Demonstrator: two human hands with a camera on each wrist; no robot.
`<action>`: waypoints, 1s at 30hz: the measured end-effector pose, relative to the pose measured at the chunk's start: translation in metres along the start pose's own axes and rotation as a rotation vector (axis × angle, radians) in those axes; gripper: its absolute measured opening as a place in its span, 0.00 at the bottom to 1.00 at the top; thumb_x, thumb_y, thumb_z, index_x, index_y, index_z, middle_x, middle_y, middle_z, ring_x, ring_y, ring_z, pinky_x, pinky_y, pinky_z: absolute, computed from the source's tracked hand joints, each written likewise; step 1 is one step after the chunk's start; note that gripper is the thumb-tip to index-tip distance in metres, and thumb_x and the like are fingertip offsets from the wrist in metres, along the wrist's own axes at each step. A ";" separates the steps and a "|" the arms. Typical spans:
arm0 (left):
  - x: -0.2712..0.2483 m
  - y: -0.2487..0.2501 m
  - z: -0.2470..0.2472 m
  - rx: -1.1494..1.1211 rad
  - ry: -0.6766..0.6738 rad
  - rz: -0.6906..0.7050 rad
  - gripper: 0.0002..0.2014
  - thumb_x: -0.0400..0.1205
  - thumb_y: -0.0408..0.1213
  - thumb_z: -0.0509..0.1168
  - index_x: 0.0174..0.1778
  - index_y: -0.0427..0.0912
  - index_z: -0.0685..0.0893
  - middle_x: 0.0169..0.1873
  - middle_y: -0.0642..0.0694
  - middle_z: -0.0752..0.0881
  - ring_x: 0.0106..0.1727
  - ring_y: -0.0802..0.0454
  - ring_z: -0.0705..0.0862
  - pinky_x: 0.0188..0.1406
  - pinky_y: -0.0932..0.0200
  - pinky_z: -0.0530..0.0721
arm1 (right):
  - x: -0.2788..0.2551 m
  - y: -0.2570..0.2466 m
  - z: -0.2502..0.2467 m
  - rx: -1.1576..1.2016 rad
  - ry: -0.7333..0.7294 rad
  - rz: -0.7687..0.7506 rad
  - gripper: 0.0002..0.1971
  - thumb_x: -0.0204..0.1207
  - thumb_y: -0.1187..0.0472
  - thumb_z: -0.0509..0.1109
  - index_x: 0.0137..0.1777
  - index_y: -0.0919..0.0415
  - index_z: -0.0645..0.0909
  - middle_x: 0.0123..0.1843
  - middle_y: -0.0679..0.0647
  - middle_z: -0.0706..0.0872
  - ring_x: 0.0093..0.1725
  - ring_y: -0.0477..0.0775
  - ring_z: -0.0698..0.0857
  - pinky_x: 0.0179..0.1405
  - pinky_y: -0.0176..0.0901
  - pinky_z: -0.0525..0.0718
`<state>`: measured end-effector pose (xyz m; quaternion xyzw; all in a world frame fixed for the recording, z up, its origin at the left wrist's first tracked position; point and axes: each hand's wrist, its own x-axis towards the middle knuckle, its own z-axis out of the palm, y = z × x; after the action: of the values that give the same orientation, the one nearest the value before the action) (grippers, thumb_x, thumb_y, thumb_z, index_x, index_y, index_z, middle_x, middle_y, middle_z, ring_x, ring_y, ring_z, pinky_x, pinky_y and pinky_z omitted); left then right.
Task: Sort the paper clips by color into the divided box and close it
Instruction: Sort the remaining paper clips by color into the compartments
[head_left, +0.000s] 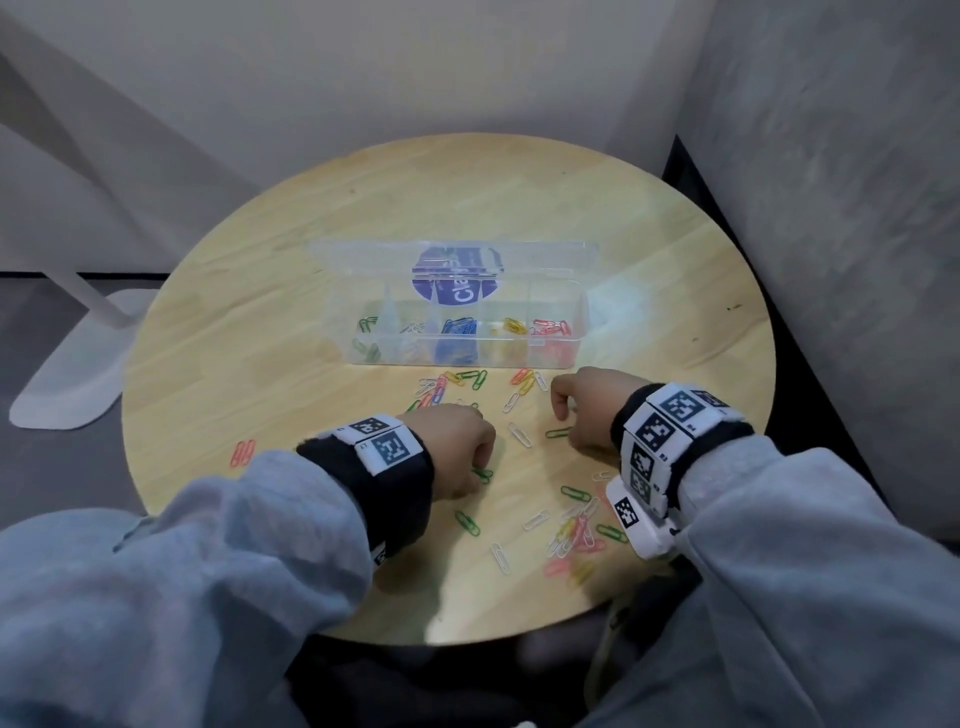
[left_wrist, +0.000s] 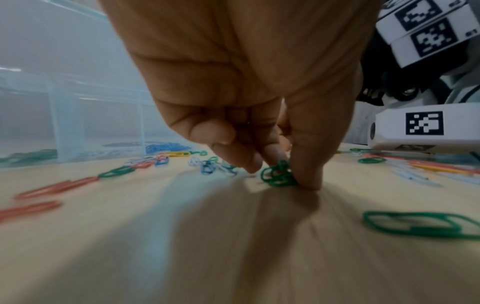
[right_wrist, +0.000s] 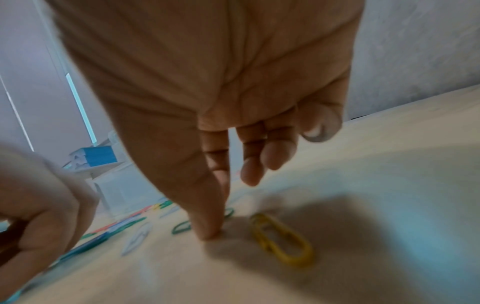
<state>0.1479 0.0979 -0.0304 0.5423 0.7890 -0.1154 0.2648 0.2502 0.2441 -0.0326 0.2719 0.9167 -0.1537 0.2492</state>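
The right wrist view is blurred, so whether the right hand (right_wrist: 207, 123) grips the green clip (right_wrist: 182, 226) at its thumb is unclear. The left hand (left_wrist: 246, 92) pinches a bunch of green clips (left_wrist: 278, 174). The open divided box (head_left: 452, 332) shows 5 colour groups; its label reads "Cla". Loose clips (head_left: 571, 535) lie on the table (head_left: 519, 197).

Divided box (head_left: 550, 347) — clear plastic, lid raised at the back, lying lengthwise across my view; compartments from my left hold green, white, blue, yellow and red clips. Loose paper clips (head_left: 522, 387) — green, white, red, yellow and blue, scattered flat on the wood in front of the box; I see a small green bunch (left_wrist: 278, 174) gathered together.
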 end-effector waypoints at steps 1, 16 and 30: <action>-0.001 0.001 0.000 -0.002 0.004 -0.004 0.09 0.75 0.41 0.68 0.50 0.49 0.81 0.48 0.52 0.76 0.50 0.49 0.78 0.47 0.56 0.77 | -0.001 -0.001 0.001 0.018 0.006 -0.009 0.13 0.68 0.70 0.68 0.45 0.50 0.74 0.50 0.50 0.79 0.52 0.55 0.83 0.42 0.43 0.82; -0.019 0.018 -0.002 0.043 0.010 -0.057 0.06 0.76 0.33 0.65 0.43 0.47 0.76 0.43 0.49 0.79 0.43 0.49 0.76 0.23 0.63 0.64 | -0.049 0.001 0.004 0.388 0.141 0.118 0.10 0.69 0.69 0.65 0.31 0.55 0.71 0.33 0.50 0.78 0.37 0.53 0.77 0.37 0.42 0.79; -0.015 0.018 0.005 0.040 0.062 -0.141 0.14 0.82 0.35 0.61 0.61 0.36 0.84 0.60 0.41 0.85 0.59 0.42 0.84 0.44 0.60 0.72 | -0.063 0.005 0.022 0.848 -0.067 0.266 0.09 0.78 0.70 0.57 0.36 0.63 0.71 0.31 0.60 0.77 0.27 0.55 0.74 0.29 0.44 0.75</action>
<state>0.1696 0.0904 -0.0248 0.4938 0.8306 -0.1326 0.2206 0.3075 0.2121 -0.0173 0.4604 0.7212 -0.4914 0.1626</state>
